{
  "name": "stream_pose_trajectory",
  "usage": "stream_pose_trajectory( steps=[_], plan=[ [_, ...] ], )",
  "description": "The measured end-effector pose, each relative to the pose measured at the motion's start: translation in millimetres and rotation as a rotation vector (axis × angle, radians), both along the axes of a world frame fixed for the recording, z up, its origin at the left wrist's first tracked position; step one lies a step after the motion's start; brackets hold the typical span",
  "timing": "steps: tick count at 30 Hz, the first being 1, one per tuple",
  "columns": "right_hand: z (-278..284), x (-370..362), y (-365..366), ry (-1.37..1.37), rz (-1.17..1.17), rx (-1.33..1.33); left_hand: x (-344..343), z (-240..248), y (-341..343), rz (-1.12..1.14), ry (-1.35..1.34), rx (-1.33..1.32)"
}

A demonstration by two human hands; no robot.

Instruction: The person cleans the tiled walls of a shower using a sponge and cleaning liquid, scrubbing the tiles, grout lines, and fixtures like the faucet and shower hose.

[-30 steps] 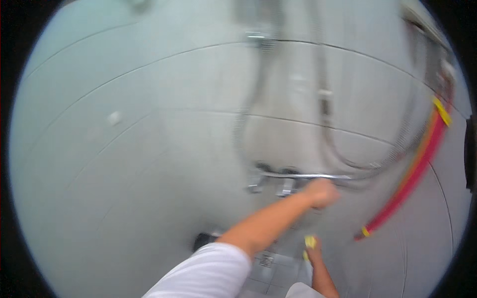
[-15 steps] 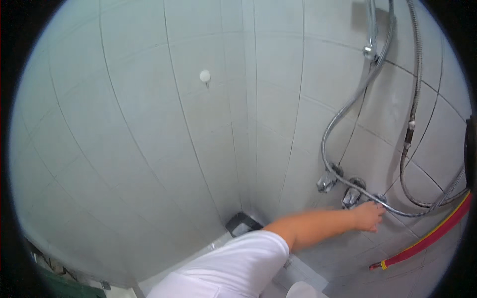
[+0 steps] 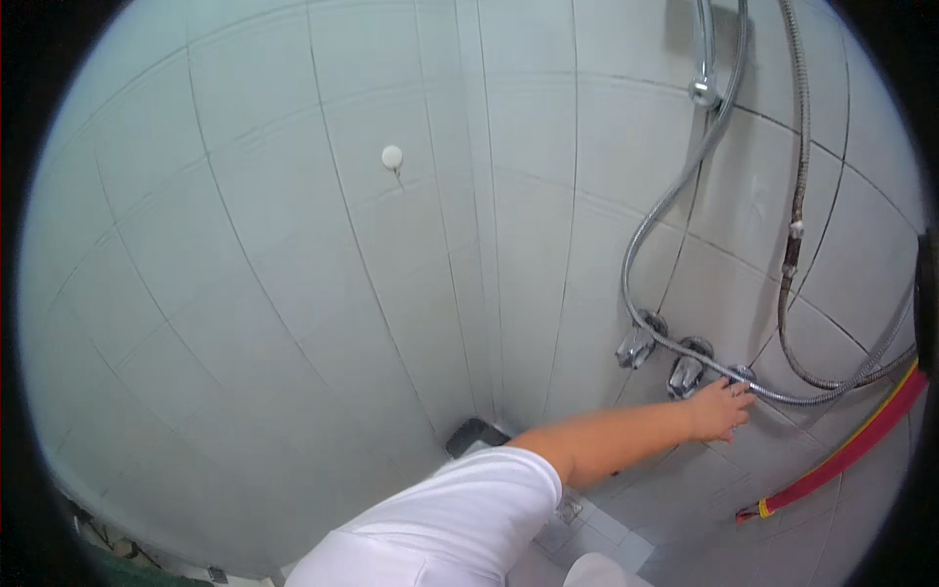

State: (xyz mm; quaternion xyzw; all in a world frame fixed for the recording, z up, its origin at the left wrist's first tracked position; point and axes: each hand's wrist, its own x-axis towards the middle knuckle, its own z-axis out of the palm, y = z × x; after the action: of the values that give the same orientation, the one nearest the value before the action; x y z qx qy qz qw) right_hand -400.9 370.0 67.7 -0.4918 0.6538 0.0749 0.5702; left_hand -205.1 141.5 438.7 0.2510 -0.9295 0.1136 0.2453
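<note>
My left hand [image 3: 721, 411] reaches across to the right, its white-sleeved arm coming up from the lower edge. Its fingers curl round the handle of the rightmost wall tap; the hand hides that handle, and only the chrome base [image 3: 741, 374] shows above the fingers. Two more chrome taps sit to its left, a middle tap [image 3: 688, 372] and a left tap [image 3: 641, 342]. A silver shower hose [image 3: 641, 240] loops down in front of the taps and passes just above my fingers. My right hand is out of sight.
A darker metal hose [image 3: 802, 147] hangs further right. Below it a red and yellow strip [image 3: 851, 460] slants from the right edge. A shower rail [image 3: 703, 90] runs up the tiled wall. A white hook [image 3: 392, 157] is on the left wall; a dark-rimmed container [image 3: 473, 433] stands in the corner.
The whole view has shifted slightly, so the fittings sit a little further up and left. My left hand stays at the rightmost tap, its fingers slightly differently placed.
</note>
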Motion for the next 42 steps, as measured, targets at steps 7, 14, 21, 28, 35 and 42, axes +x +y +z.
stream_pose_trajectory(
  steps=[7,14,21,28,35,42],
  plan=[
    [54,6,48,0.082,-0.111,0.289,30,-13,-3,0.1,-0.031,0.024],
    [-107,-99,117,-0.476,-0.714,-0.145,-27,20,5,-0.002,-0.078,0.066],
    [-51,-53,124,0.208,-0.184,-0.382,-20,79,35,-0.172,0.034,-0.195],
    [-38,-63,130,-0.086,-0.267,-0.147,-167,257,34,-0.253,0.4,-0.226],
    [-138,-67,250,0.157,-0.398,-0.387,-274,349,29,-0.268,0.821,0.193],
    [229,-80,115,-0.243,-0.749,-1.019,-269,377,2,-0.042,0.684,0.151]
  ],
)
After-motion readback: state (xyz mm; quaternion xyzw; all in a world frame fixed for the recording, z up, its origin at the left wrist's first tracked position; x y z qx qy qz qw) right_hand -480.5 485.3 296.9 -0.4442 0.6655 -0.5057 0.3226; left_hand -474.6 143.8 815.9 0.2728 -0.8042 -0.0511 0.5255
